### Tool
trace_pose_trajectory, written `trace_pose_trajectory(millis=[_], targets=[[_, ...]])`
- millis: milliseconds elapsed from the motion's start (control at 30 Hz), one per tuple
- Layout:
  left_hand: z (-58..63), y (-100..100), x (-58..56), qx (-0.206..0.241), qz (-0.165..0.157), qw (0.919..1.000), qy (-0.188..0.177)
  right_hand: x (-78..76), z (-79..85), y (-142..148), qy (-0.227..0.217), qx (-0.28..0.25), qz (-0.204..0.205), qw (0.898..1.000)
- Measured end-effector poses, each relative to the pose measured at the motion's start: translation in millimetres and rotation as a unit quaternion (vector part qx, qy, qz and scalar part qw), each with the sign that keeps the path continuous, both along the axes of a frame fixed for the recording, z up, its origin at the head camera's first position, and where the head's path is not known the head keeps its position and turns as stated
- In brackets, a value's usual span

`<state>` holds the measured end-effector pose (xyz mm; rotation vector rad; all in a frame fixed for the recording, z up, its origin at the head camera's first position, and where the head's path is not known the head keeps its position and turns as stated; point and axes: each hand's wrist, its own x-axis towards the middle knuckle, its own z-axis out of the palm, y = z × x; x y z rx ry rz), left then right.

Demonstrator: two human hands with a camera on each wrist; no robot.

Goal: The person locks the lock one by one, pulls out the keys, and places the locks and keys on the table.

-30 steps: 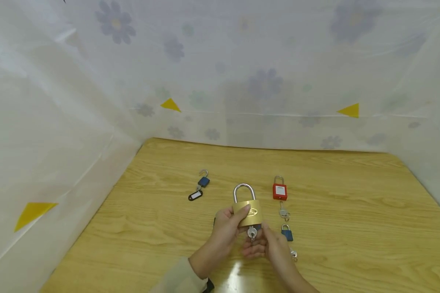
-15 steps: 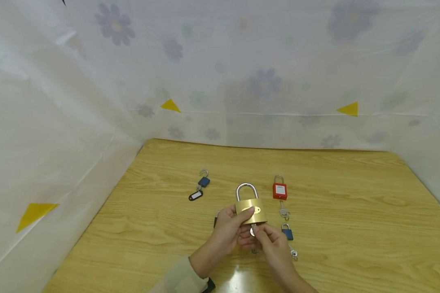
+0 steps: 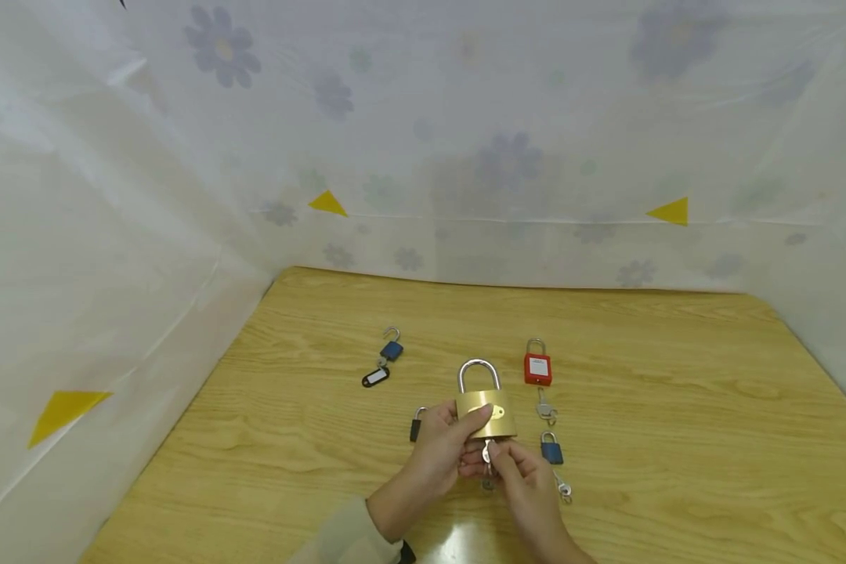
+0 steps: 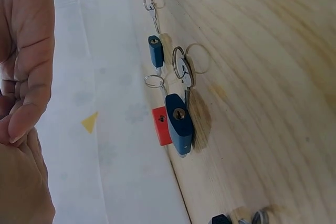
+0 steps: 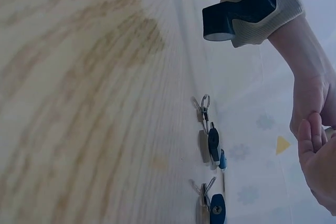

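In the head view my left hand (image 3: 430, 442) grips a large brass padlock (image 3: 502, 426), thumb across its front. The padlock is held above the table with its closed silver shackle upward. At its underside a silver key (image 3: 487, 452) points up against the bottom, and my right hand (image 3: 533, 489) pinches it between thumb and fingers. How deep the key sits cannot be seen. In the right wrist view both hands meet at the right edge, the left hand (image 5: 310, 95) above the right hand (image 5: 323, 171); the padlock is mostly hidden there.
On the wooden table (image 3: 310, 439) lie a red padlock (image 3: 538, 368), a blue padlock (image 3: 551, 449), loose keys (image 3: 546, 407), a black padlock (image 3: 415, 430) and an unlocked blue padlock (image 3: 392, 350) with a tagged key (image 3: 376, 377). Another blue padlock (image 4: 179, 124) shows in the left wrist view. White sheeting (image 3: 423, 157) surrounds the table.
The right hand has come up from beside the padlock and now pinches the key under it. The brass padlock has shifted slightly right, uncovering the black padlock.
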<state>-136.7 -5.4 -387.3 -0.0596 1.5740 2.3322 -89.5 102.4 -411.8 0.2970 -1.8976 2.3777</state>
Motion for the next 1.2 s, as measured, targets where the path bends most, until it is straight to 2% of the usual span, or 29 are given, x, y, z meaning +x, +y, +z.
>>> trace_pose_trajectory(millis=[133, 200, 367, 533, 733, 800, 867, 933, 1000, 1033, 1100, 1200], targets=[[-0.5, -0.1, -1.1, 0.025, -0.003, 0.9997, 0.001, 2.9, 1.8, -4.0, -0.015, 0.037, -0.059, 0.997], [-0.5, -0.5, -2.1, 0.033, 0.001, 0.9994, 0.0, 3.1, 1.0, -5.3, -0.014, 0.047, -0.073, 0.996], [-0.1, -1.0, -3.2, 0.032, 0.007, 0.9994, -0.006, 2.6, -0.9, -5.2, 0.0, 0.035, -0.048, 0.998], [1.1, -1.0, -5.0, 0.034, 0.017, 0.999, -0.024, 2.3, 0.4, -5.6, -0.001, 0.047, -0.051, 0.998], [2.2, -8.3, -9.4, 0.025, 0.039, 0.9985, -0.028, 3.1, 0.3, -5.3, 0.021, 0.05, -0.01, 0.998], [4.5, -14.5, -13.2, 0.033, 0.051, 0.9979, -0.022, 1.7, 0.3, -4.6, 0.019, 0.055, -0.009, 0.998], [7.4, -22.8, -18.2, 0.04, 0.066, 0.9969, -0.017, -3.2, 2.3, -2.3, -0.002, 0.083, -0.03, 0.996], [10.1, -32.2, -21.7, 0.045, 0.079, 0.9958, -0.01, -14.0, 5.5, 2.4, -0.044, 0.139, -0.068, 0.987], [11.1, -40.3, -22.4, 0.043, 0.084, 0.9955, -0.009, -31.4, 8.2, 8.6, -0.085, 0.208, -0.096, 0.97], [11.1, -43.5, -21.9, 0.042, 0.082, 0.9957, -0.01, -41.5, 9.7, 11.6, -0.108, 0.244, -0.104, 0.958], [9.4, -48.1, -20.1, 0.037, 0.074, 0.9966, -0.01, -64.9, 9.2, 17.7, -0.123, 0.294, -0.103, 0.942], [4.7, -50.2, -16.6, 0.034, 0.057, 0.9978, -0.007, -99.6, 3.0, 23.0, -0.129, 0.331, -0.098, 0.93]])
